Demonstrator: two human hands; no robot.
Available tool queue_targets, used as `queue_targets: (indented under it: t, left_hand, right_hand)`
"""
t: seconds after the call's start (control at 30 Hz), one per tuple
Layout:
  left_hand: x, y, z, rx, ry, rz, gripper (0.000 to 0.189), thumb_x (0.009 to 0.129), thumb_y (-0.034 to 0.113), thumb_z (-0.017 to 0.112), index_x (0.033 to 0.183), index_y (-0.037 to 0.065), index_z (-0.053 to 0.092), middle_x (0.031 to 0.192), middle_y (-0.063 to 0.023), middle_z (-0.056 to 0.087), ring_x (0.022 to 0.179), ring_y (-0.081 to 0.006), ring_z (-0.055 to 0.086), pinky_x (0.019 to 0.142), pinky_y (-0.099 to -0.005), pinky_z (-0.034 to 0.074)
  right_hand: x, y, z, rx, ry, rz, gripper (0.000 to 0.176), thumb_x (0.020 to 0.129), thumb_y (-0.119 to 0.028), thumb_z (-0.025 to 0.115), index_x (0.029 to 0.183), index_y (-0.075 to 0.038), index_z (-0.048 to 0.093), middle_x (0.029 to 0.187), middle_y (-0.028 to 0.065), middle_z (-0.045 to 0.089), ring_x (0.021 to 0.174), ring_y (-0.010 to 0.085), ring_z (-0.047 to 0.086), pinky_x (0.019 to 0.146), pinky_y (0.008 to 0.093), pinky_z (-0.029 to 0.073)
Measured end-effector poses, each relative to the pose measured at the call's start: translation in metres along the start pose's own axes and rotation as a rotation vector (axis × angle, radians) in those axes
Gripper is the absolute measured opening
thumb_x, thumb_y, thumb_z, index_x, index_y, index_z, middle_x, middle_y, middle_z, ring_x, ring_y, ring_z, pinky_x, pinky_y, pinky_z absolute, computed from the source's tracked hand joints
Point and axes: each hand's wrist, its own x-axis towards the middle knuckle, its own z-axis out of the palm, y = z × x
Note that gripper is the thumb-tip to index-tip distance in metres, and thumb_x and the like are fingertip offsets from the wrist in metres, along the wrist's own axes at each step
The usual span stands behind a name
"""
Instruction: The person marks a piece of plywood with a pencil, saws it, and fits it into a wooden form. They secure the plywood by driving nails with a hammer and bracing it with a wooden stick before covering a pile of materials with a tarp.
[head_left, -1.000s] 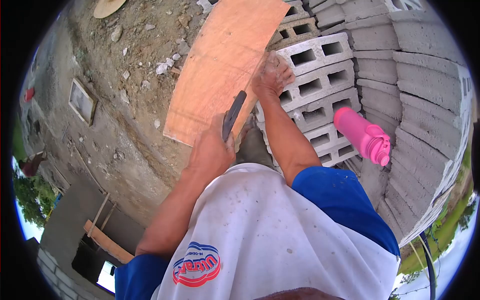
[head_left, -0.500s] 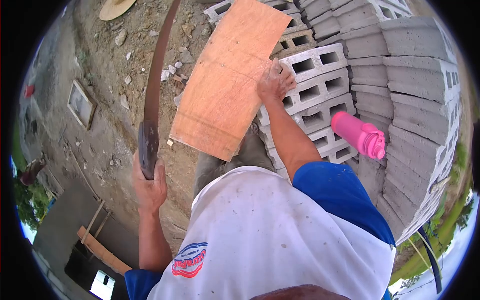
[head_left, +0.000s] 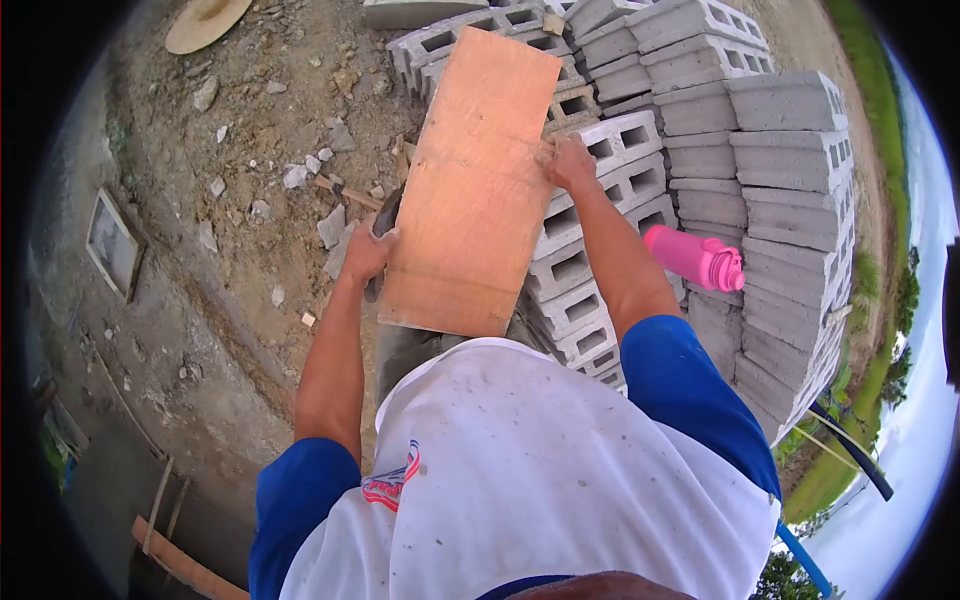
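Note:
A rectangular plywood board (head_left: 470, 190) is tilted in front of me, its lower end by my legs. My right hand (head_left: 570, 163) is closed on the board's right edge, above the hollow blocks. At the left edge, my left hand (head_left: 368, 252) is closed around the dark handle of a handsaw (head_left: 389, 214), with fingers close against the board. The saw's blade is hidden, seemingly behind the board.
Stacked concrete hollow blocks (head_left: 700, 150) stand at the right, and a pink bottle (head_left: 690, 257) lies on them. A straw hat (head_left: 207, 22), a framed screen (head_left: 113, 245) and broken stones (head_left: 296, 176) lie on the dirt at the left.
My left hand has brought the saw right and forward to the board's left edge, and the blade has gone out of sight. The right hand stays on the board, which appears more upright.

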Motion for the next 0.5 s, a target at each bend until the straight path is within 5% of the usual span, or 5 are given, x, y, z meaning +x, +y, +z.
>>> queue_targets:
  t: [0.13,0.23,0.37,0.43,0.5]
  left_hand:
    - [-0.010,0.018,-0.006,0.251,-0.010,0.081,0.047,0.078,0.014,0.067,0.120,-0.002,0.057,0.107,-0.0255,0.065,0.100,-0.0366,0.064,0.088,-0.0397,0.048]
    - [-0.007,0.032,-0.027,0.335,0.020,0.086,0.051,0.077,0.014,0.068,0.124,-0.001,0.054,0.111,-0.0275,0.063,0.105,-0.0384,0.062,0.091,-0.0411,0.047]
    - [-0.028,0.032,-0.050,0.327,-0.004,0.154,0.058,0.077,0.016,0.069,0.129,0.000,0.049,0.114,-0.0283,0.061,0.111,-0.0379,0.059,0.094,-0.0420,0.046]
    - [-0.055,0.040,-0.044,0.294,-0.032,0.128,0.059,0.078,0.017,0.068,0.130,-0.001,0.048,0.116,-0.0282,0.061,0.113,-0.0384,0.058,0.096,-0.0427,0.045]
    - [-0.086,0.030,-0.031,0.249,0.084,0.187,0.061,0.078,0.017,0.067,0.132,-0.001,0.046,0.119,-0.0284,0.059,0.114,-0.0397,0.056,0.099,-0.0435,0.044]
  right_hand:
    - [0.009,-0.004,-0.011,-0.159,-0.061,-0.079,0.033,0.081,-0.036,0.066,0.099,-0.008,0.064,0.100,0.0195,0.067,0.097,0.0395,0.063,0.082,0.0478,0.050]
    - [0.000,-0.027,-0.015,0.012,-0.053,-0.039,0.037,0.085,-0.040,0.063,0.100,-0.007,0.065,0.105,0.0149,0.067,0.100,0.0302,0.063,0.082,0.0431,0.050]
    - [-0.021,-0.022,0.026,0.936,0.255,0.149,0.036,0.087,-0.031,0.063,0.098,0.003,0.057,0.081,0.0055,0.060,0.064,0.0125,0.054,0.063,0.0275,0.046]
    - [-0.027,-0.014,0.052,0.730,0.294,0.230,0.070,0.083,-0.041,0.068,0.133,0.002,0.044,0.106,0.0168,0.059,0.092,0.0231,0.058,0.079,0.0335,0.047]
    - [-0.032,-0.029,0.052,0.075,0.260,-0.185,0.078,0.083,-0.054,0.061,0.138,-0.002,0.042,0.137,0.0273,0.045,0.130,0.0412,0.041,0.106,0.0488,0.033]
